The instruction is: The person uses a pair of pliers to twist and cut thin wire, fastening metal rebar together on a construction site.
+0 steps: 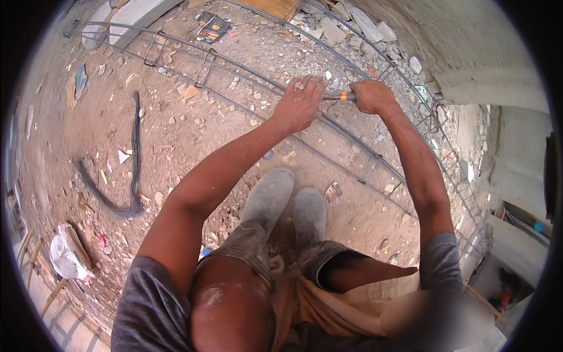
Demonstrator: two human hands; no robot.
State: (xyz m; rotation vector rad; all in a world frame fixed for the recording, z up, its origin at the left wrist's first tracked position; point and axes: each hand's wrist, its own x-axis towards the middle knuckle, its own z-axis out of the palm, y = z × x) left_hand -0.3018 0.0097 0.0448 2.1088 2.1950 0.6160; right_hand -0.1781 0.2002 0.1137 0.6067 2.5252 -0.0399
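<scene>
A long cage of steel reinforcing bars [346, 134] runs slantwise across the ground ahead of my boots, with stirrups tied along it. My right hand [374, 97] is wrapped round the end of a dark, slim hand tool [340, 96] with an orange band; its exact kind is not clear. Over the tool's other end and the cage's far bar, my left hand [299, 105] curls its fingers downward, and what they grip is hidden. A ring shows on one finger. To the left, a bent bundle of dark tie wire [136, 146] lies on the dirt.
Another bar cage [437, 120] curves along the wall [498, 79] at right, beside broken rubble [334, 29]. A pale beam [141, 20] and a black packet [212, 27] lie at the back. Grey boots [267, 196] stand close to the cage; a white bag [63, 253] lies lower left.
</scene>
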